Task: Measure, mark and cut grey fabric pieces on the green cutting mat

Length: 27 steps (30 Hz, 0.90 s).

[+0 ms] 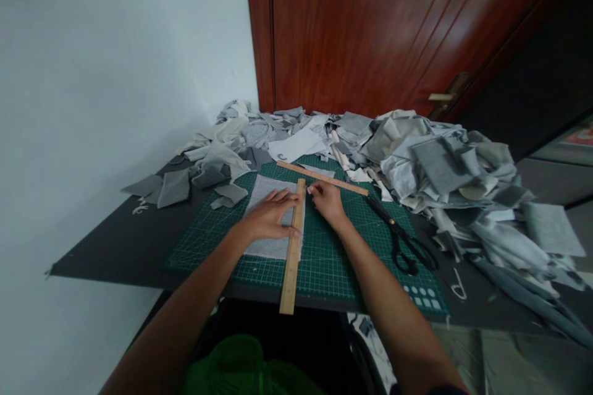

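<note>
A wooden ruler (291, 265) lies lengthwise along the right edge of a light grey cloth piece (266, 248), its near end jutting past the table edge. My left hand (273, 214) is spread flat on the cloth, with fingertips and thumb resting on the ruler. Just right of the ruler's far end, my right hand (327, 199) is closed in a pinch. Something small and pale may be between its fingertips, too small to name. Beyond both hands, a second wooden ruler (324, 178) lies slantwise on the green cutting mat (331, 268).
Black-handled scissors (398, 234) lie on the mat's right side. Heaped grey and white fabric scraps (440, 160) fill the back and right of the dark table (115, 246). A white wall (115, 73) stands left, a brown wooden door (352, 30) behind.
</note>
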Available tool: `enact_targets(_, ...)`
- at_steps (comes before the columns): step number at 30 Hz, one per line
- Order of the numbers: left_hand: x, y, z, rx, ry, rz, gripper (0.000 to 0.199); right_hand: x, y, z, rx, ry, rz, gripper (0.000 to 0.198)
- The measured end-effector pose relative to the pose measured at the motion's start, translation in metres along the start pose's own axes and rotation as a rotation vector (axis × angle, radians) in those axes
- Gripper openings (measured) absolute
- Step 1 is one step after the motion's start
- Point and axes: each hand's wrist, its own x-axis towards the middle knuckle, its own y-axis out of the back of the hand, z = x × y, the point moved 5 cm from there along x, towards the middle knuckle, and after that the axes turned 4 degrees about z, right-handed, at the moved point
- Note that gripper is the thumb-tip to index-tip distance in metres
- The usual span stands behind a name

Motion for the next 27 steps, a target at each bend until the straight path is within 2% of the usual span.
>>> enact_targets(9, -0.001, -0.001, 0.000, 0.012, -0.015, 0.020, 0.084, 0.000, -0.004, -0.008, -0.107, 0.088, -0.027, 0.019)
enact_targets(19, 0.000, -0.002, 0.000, 0.024, -0.011, 0.001, 0.085, 0.000, -0.004, -0.015, -0.197, 0.072, -0.087, 0.018)
enact_targets(27, 0.001, -0.001, 0.002, 0.022, 0.004, -0.012, 0.087, -0.013, 0.001, -0.023, -0.172, 0.066, -0.169, 0.013)
